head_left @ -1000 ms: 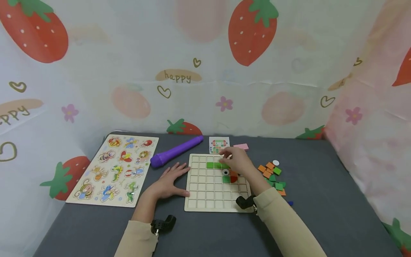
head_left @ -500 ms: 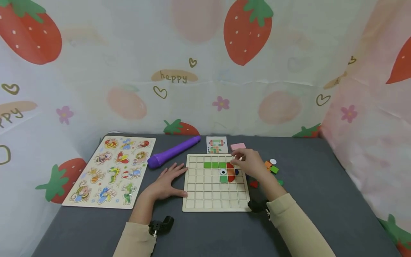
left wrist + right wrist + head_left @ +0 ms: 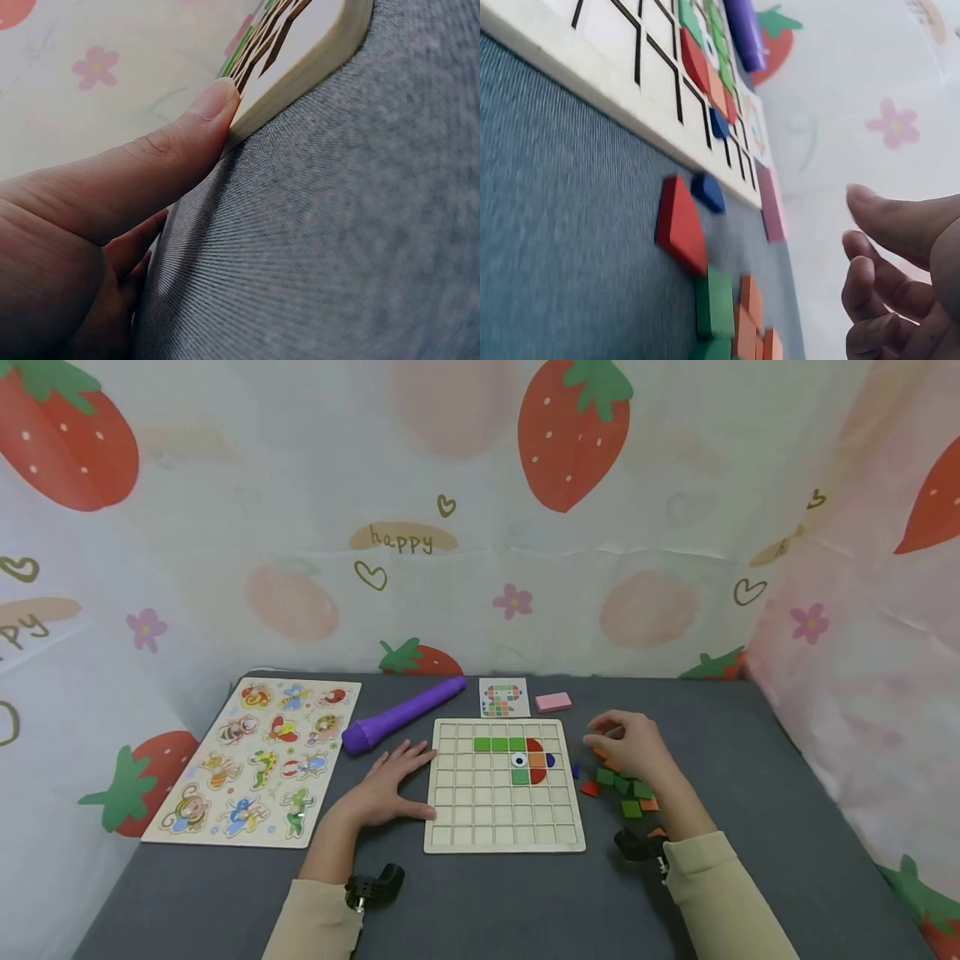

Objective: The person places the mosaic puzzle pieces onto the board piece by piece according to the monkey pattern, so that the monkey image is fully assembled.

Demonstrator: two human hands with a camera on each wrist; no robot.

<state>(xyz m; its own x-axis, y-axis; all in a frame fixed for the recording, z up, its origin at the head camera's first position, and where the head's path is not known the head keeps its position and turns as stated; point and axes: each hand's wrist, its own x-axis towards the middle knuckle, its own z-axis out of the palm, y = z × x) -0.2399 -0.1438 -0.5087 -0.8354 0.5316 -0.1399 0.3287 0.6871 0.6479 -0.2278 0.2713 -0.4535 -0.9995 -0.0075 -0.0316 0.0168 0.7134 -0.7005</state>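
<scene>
A pale wooden grid board [image 3: 468, 814] lies flat in the head view. In its upper right part are a row of green square tiles [image 3: 498, 744], an eye tile [image 3: 519, 760], red curved tiles [image 3: 537, 776], an orange tile [image 3: 537, 761] and a blue half-round tile [image 3: 551, 761]. My left hand [image 3: 382, 793] rests beside the board with fingers spread, its thumb [image 3: 214, 101] touching the left edge. My right hand [image 3: 633, 747] hovers over the loose tiles [image 3: 632, 809], fingers loosely bent, with nothing between thumb and fingertips in the right wrist view.
A puzzle board with insect pictures [image 3: 262, 768] lies at the left, beside a purple microphone-shaped stick [image 3: 405, 717]. Behind the grid board are a pattern card [image 3: 503, 697] and a pink block [image 3: 552, 702]. A loose red tile [image 3: 681, 225] and blue tile [image 3: 708, 192] lie near the board's right edge.
My right hand has moved right, off the board's upper right corner to above the loose tiles. The upper red tile it covered now shows fully. My left hand stays at the board's edge.
</scene>
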